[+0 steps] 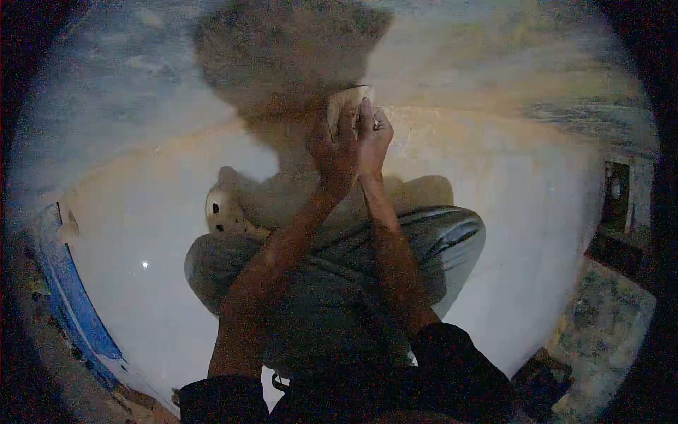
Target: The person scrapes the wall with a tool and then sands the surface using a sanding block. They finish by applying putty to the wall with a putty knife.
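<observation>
My left hand (335,147) is closed around a pale, flat, roughly rectangular piece (361,92), its fingers lying over the front of it. My right hand (374,136) is right beside it with bent fingers, gripping the piece's lower right side. The piece's upper edge shows above the fingertips; its exact kind cannot be made out in the dim light. Both hands are raised in front of my crossed legs (339,283), and a large dark shadow falls behind them.
A rounded pale object with dark spots (217,206) is beside my left knee. A white floor (134,212) spreads around me, meeting a stained, mottled surface (494,63) ahead. Blue material (88,304) runs along the left edge; a dark opening (617,194) is at right.
</observation>
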Available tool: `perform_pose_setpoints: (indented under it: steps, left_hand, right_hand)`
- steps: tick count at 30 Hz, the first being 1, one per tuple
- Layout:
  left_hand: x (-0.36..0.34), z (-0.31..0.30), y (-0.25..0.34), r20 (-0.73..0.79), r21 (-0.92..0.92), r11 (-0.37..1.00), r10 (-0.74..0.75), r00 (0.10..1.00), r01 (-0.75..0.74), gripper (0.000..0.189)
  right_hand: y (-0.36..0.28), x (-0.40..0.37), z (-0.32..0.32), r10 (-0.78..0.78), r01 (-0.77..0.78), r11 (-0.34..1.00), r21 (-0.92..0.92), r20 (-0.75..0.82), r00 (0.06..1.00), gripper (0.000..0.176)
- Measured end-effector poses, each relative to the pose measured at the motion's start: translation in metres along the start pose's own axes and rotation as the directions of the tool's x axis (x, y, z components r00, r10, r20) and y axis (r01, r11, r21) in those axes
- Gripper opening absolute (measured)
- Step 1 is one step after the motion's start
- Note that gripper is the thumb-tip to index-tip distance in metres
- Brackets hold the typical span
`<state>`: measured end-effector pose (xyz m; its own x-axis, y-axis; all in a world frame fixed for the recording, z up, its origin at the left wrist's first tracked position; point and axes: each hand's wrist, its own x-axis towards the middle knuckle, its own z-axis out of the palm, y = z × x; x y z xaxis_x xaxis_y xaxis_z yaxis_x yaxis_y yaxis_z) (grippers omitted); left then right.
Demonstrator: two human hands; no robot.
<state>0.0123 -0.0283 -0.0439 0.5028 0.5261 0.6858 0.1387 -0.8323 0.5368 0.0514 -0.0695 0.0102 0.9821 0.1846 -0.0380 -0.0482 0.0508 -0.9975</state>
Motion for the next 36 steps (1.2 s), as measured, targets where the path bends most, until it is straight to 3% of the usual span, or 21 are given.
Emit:
perform_pose_setpoints:
  steps: [3,4,6,7,8,9,10,12,13,15,16,18,19,21,24,27,28,30,33,34,36]
  left_hand:
    - [0.002,-0.009,0.010,0.188,0.100,0.977,-0.204,0.961,0.188,0.046]
    - [0.029,-0.028,0.023,0.465,0.239,0.927,-0.371,0.804,0.290,0.045]
    - [0.031,-0.029,0.023,0.663,0.402,0.854,-0.519,0.539,0.329,0.045]
    - [0.007,-0.013,0.009,0.473,0.300,0.930,-0.340,0.812,0.215,0.045]
    - [-0.006,-0.004,0.000,0.216,0.235,0.970,-0.114,0.970,0.062,0.046]
    - [0.000,-0.008,-0.002,0.219,0.236,0.970,-0.116,0.969,0.063,0.046]
    - [0.007,-0.011,-0.005,0.245,0.356,0.917,0.096,0.965,-0.182,0.046]
    - [0.018,-0.017,-0.004,0.302,0.457,0.792,0.291,0.908,-0.405,0.047]
    - [0.025,-0.018,0.001,0.217,0.302,0.929,0.151,0.964,-0.213,0.046]
    - [0.029,-0.014,0.009,0.159,0.121,0.993,-0.011,0.987,-0.009,0.045]
    - [0.029,-0.015,0.011,0.153,0.283,0.953,0.066,0.986,-0.108,0.043]
    - [0.029,-0.012,0.010,0.159,0.439,0.877,0.139,0.977,-0.196,0.041]
    - [0.028,-0.008,0.009,0.061,0.272,0.961,0.034,0.998,-0.049,0.040]
    - [0.025,0.004,0.007,-0.017,0.081,0.993,-0.090,0.996,0.091,0.039]
    - [0.020,0.014,0.003,0.019,0.038,0.999,-0.018,1.000,0.017,0.037]
    - [0.044,-0.013,0.013,-0.063,0.107,0.994,0.034,0.997,-0.027,0.037]
    - [0.046,-0.016,0.015,0.030,-0.089,0.962,-0.256,0.966,0.258,0.039]
    - [0.054,-0.017,0.019,0.176,-0.246,0.809,-0.504,0.846,0.533,0.041]
    - [0.060,-0.015,0.024,0.263,-0.214,0.831,-0.456,0.850,0.513,0.046]
    - [0.060,-0.012,0.022,0.191,-0.111,0.953,-0.259,0.947,0.283,0.044]
    - [0.059,-0.010,0.018,0.145,0.007,0.999,-0.038,0.989,0.037,0.043]
  right_hand:
    - [-0.006,-0.002,0.002,0.022,-0.022,0.999,-0.043,-0.006,1.000,0.038]
    - [-0.009,-0.003,0.004,0.018,-0.018,1.000,-0.015,0.004,1.000,0.039]
    - [-0.011,-0.003,0.004,0.017,-0.017,1.000,0.014,0.014,1.000,0.040]
    - [-0.012,-0.002,0.004,-0.019,0.019,1.000,0.020,0.024,1.000,0.040]
    - [-0.013,0.000,0.004,-0.055,0.054,0.998,0.025,0.033,0.998,0.040]
    - [-0.012,0.000,0.004,-0.051,0.051,0.998,0.025,0.033,0.998,0.040]
    - [-0.012,0.002,0.004,-0.068,0.069,0.997,-0.017,0.025,0.997,0.040]
    - [-0.013,0.002,0.005,-0.079,0.080,0.995,-0.063,0.019,0.997,0.040]
    - [-0.015,0.003,0.005,-0.038,0.039,0.998,-0.039,0.030,0.999,0.039]
    - [-0.014,0.008,0.001,0.002,-0.001,1.000,-0.013,0.044,0.999,0.039]
    - [-0.009,0.009,0.000,-0.020,0.021,0.999,-0.044,0.022,1.000,0.039]
    - [-0.003,0.012,0.000,-0.042,0.042,0.996,-0.077,0.003,0.999,0.039]
    - [-0.002,0.012,-0.001,-0.062,0.062,0.995,-0.076,0.009,0.998,0.039]
    - [-0.001,0.012,-0.001,-0.082,0.083,0.994,-0.077,0.015,0.997,0.039]
    - [-0.006,0.012,-0.001,0.000,0.000,0.999,-0.051,0.009,1.000,0.041]
    - [-0.015,0.009,0.003,0.029,-0.026,0.993,-0.114,0.018,0.999,0.043]
    - [-0.016,0.009,0.006,0.013,-0.013,0.996,-0.092,0.005,1.000,0.039]
    - [-0.018,0.009,0.008,0.002,-0.003,0.997,-0.074,-0.008,1.000,0.036]
    - [-0.019,0.011,0.007,0.064,-0.063,0.995,-0.078,0.006,0.998,0.035]
    - [-0.019,0.011,0.009,0.101,-0.101,0.995,0.028,-0.007,0.995,0.035]
    - [-0.019,0.012,0.011,0.139,-0.135,0.982,0.131,-0.017,0.990,0.035]
